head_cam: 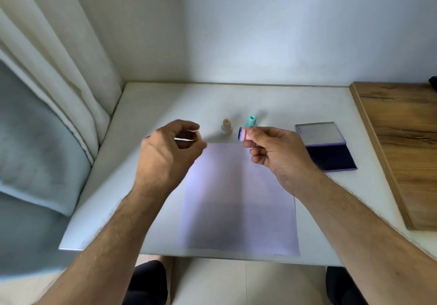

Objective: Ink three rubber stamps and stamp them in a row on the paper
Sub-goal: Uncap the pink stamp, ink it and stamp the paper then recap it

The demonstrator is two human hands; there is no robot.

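- A pink stamp (246, 135) is held sideways at frame centre by the right hand (275, 154); it is pinched between thumb and curled fingers. Its round face, dark blue-violet, is turned toward the left of the frame, probably so that the face can be checked.
- A small object with an orange tip (195, 137) is held in the left hand (169, 152), left of centre, with the fingers curled round it. It is blurred; whether it is a cap cannot be told.
- Both hands are held above the top edge of the paper (238, 200), which lies flat at lower centre. No print is seen on it, so stamping is judged not yet begun.
- A beige stamp (226, 126) and a teal stamp (251, 121) stand on the table (151, 106) just above the paper, side by side and apart, within easy reach.
- An ink pad (326, 147) lies open right of centre, lid raised behind a dark violet pad.
- A wooden board (402, 139) lies at the right edge.
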